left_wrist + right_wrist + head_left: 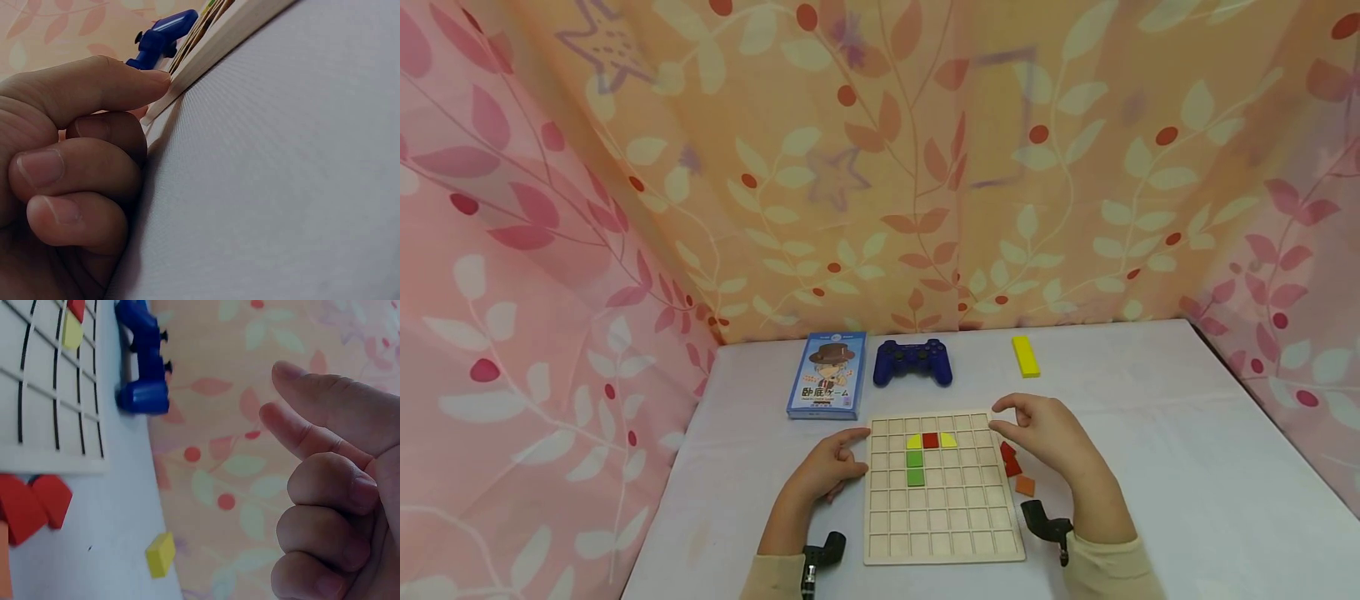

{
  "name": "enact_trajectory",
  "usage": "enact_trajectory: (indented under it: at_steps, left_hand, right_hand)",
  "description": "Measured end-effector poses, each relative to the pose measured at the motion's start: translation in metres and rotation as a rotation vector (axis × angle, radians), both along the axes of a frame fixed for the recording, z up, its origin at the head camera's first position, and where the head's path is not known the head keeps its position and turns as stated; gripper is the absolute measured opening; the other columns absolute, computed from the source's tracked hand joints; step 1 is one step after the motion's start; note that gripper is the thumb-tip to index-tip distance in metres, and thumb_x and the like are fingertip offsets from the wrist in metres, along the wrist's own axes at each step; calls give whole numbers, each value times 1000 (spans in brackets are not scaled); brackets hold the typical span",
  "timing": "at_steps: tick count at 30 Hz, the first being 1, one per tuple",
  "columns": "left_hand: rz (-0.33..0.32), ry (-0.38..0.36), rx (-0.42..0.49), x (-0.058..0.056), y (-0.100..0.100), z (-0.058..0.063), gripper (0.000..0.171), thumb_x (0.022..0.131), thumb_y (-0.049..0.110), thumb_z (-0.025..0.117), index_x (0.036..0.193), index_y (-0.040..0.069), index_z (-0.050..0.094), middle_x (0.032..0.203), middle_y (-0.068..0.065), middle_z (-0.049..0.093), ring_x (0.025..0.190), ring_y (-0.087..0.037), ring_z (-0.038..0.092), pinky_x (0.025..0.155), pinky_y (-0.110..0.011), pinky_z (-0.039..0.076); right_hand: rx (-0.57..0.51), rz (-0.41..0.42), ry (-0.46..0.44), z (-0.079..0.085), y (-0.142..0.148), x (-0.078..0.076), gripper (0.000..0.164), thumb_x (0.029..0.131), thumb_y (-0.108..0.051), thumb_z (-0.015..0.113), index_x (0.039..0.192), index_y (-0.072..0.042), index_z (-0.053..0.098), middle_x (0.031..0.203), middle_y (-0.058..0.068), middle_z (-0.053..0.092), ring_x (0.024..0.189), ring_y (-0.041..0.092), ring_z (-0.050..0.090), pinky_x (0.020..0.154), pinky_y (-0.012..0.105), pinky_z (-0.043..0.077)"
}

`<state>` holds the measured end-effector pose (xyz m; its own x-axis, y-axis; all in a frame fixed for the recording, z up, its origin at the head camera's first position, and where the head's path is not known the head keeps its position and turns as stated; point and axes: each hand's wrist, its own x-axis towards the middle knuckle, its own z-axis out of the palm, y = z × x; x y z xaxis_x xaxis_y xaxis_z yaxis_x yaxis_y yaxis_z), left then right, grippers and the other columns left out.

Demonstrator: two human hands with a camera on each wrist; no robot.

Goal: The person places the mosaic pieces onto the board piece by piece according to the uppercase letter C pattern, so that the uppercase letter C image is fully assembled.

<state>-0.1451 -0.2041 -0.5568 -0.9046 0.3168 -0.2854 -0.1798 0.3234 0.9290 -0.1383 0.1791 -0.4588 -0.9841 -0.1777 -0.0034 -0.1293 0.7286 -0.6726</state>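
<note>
A pale wooden grid board (947,521) lies on the white table. In its upper rows sit a red square (930,440) between two yellow round-cornered pieces (948,440), with two green squares (915,477) below the left one. My left hand (822,467) is at the board's left edge, index finger and thumb stretched toward it; in the left wrist view a fingertip (156,76) meets the rim and the other fingers curl in. By the upper right corner is my right hand (1043,429), thumb and index finger extended and apart, nothing between them, the rest curled.
Beside the board's right edge lie loose red pieces (1011,461) and an orange square (1025,485). Farther back are a blue illustrated box (826,379), a blue game controller (913,362) and a yellow block (1026,357). Patterned curtains (880,167) surround the table.
</note>
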Motion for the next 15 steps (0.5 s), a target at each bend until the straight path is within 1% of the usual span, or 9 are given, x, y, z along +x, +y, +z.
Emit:
enact_trajectory:
  at_steps: [4, 8, 12, 15]
  left_hand:
    - [3, -1, 0, 0, 0, 0, 66, 89, 7, 77, 150, 12, 53, 59, 3, 50, 35, -10, 37, 34, -23, 33]
    - [2, 0, 1, 0, -1, 0, 66, 88, 7, 77, 150, 12, 53, 59, 3, 50, 35, -10, 37, 34, -24, 33]
    - [-9, 10, 2, 0, -1, 0, 66, 89, 6, 76, 150, 11, 52, 58, 2, 50, 34, -10, 37, 33, -24, 33]
    - [-10, 7, 4, 0, 0, 1, 67, 88, 6, 76, 150, 11, 52, 58, 2, 50, 34, -10, 37, 33, -24, 33]
  right_hand:
    - [-21, -5, -50, -11, 11, -6, 32, 89, -29, 80, 112, -9, 73, 65, -1, 41, 59, 18, 41, 53, 30, 33]
    - [-47, -16, -147, -24, 18, -11, 31, 88, -27, 80, 111, -8, 71, 65, 0, 41, 58, 19, 42, 52, 30, 33]
    - [-62, -31, -249, -38, 20, -15, 26, 86, -25, 81, 106, -10, 71, 67, 2, 44, 61, 19, 44, 56, 32, 34]
    - [-49, -19, -284, -46, 21, -15, 22, 85, -21, 81, 101, -9, 70, 69, 4, 47, 64, 20, 45, 60, 33, 35]
